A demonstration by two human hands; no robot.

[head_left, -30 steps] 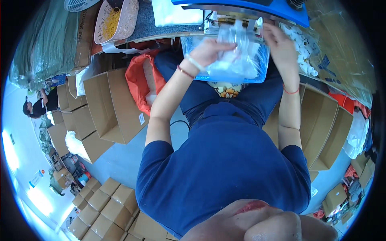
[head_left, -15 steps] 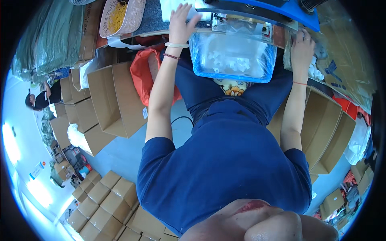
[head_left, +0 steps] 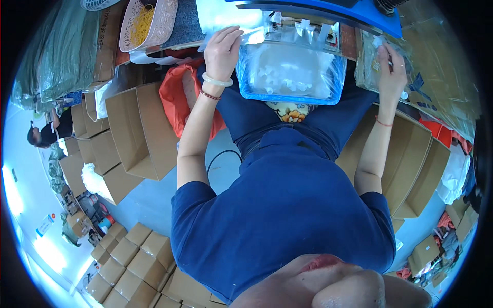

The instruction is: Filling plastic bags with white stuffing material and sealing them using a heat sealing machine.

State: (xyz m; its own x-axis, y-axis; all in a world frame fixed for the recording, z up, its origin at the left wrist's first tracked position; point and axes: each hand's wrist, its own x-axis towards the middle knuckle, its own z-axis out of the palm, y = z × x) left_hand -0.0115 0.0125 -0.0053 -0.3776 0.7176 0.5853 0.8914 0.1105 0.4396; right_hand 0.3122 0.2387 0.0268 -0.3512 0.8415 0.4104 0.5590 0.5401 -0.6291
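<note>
My left hand (head_left: 222, 49) rests at the far left of the worktop (head_left: 185, 25), fingers curled down on the edge of a clear plastic sheet (head_left: 221, 15) just beside the blue-rimmed clear bag (head_left: 290, 77). How tightly that grip closes on the sheet I cannot tell; the fingertips press on it. A second ago this hand was over the middle of the bag together with the other one; half a second ago it had already gone up and left, and now it sits slightly lower on the sheet's edge.

My right hand (head_left: 393, 64) is well apart on the right, at the stack of clear packets (head_left: 375, 61). Thumb and fingers pinch the near edge of a packet, a partly closed grip with the film between them. Earlier it was on the bag's right upper corner, then moved out to the right, higher than now.

The bag hangs free of both hands under the blue machine (head_left: 318, 10), its top caught at the machine's front, its body full of small white pieces and dropping toward my lap. A second ago it looked crumpled between my hands; now it hangs flat and wide.

An oval tray of yellow bands (head_left: 146, 23) lies on the far left of the worktop. Open cardboard boxes (head_left: 133, 128) stand on the floor at left, and a red bag (head_left: 177, 100) sits beside my left forearm.
</note>
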